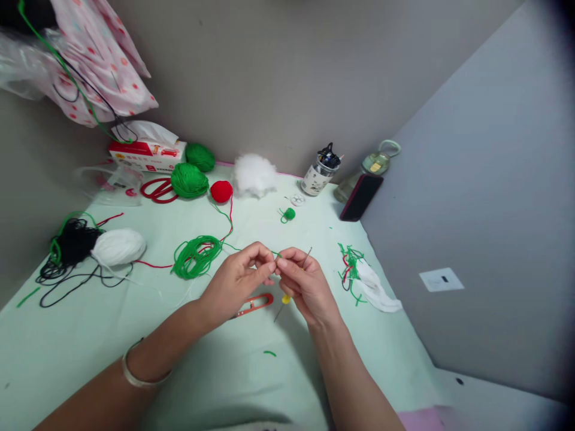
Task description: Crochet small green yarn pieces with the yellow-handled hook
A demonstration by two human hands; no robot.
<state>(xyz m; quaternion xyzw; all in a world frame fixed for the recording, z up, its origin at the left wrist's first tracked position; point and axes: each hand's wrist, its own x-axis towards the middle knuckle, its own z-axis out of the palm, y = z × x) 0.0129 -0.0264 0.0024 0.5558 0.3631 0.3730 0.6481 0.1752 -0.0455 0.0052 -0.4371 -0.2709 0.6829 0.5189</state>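
Note:
Over the middle of the table, my left hand [242, 272] and my right hand [306, 284] meet at the fingertips. Both are closed in a pinch on a strand of green yarn [275, 253], mostly hidden by the fingers. A thin crochet hook with a yellow grip [286, 299] is also held in my right hand, its shaft slanting through the fingers. The yarn runs left from my left hand to a loose green coil [196, 257]. Just below the hands lie orange thread snips [258, 302], partly covered by my left hand.
Green yarn balls [189, 181], a red ball [221, 191], white stuffing [255, 175] and a tissue box [148, 157] line the back. White yarn [119, 246] and black yarn [77, 239] lie left. Yarn scraps [353, 263], a phone [362, 197] and a pen cup [317, 178] are right.

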